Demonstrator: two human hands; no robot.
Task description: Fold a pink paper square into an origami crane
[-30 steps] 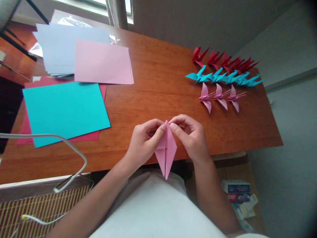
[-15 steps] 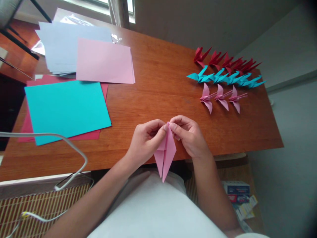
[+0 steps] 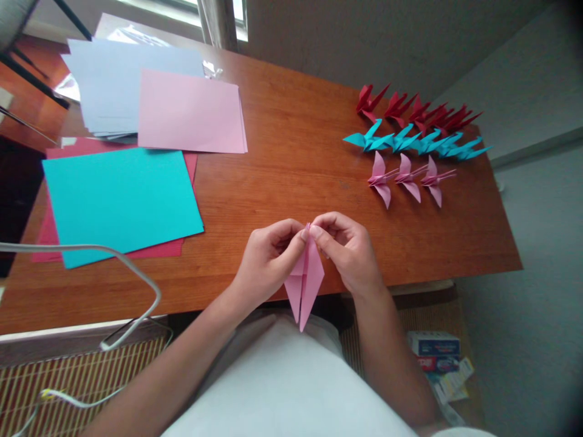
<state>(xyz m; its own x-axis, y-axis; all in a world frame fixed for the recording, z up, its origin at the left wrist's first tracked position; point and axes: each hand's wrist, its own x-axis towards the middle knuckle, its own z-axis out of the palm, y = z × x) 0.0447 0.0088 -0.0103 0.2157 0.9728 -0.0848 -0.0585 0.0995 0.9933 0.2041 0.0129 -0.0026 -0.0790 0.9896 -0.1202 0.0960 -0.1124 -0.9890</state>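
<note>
A folded pink origami paper (image 3: 311, 279), long and diamond-shaped, hangs over the table's front edge with its two split points toward my body. My left hand (image 3: 273, 255) is closed on its upper left side, thumb on top near the tip. Pinching the same tip from the right is my right hand (image 3: 348, 249), thumb and fingers pressed together. Both thumbs nearly meet at the top, and the fingers hide part of the tip. Beyond my right hand stand three pink paper cranes (image 3: 407, 178) in a row.
Behind the pink cranes are rows of blue cranes (image 3: 403, 142) and red cranes (image 3: 401, 108). On the left lie turquoise sheets (image 3: 122, 206), pink sheets (image 3: 191, 112) and pale blue sheets (image 3: 109, 85). A white cable (image 3: 141, 276) loops over the table's (image 3: 282, 176) front left edge.
My right thumb and fingers have shifted slightly left, closer to the tip of the folded paper. The paper's lower points have risen a little. My left hand stays almost still.
</note>
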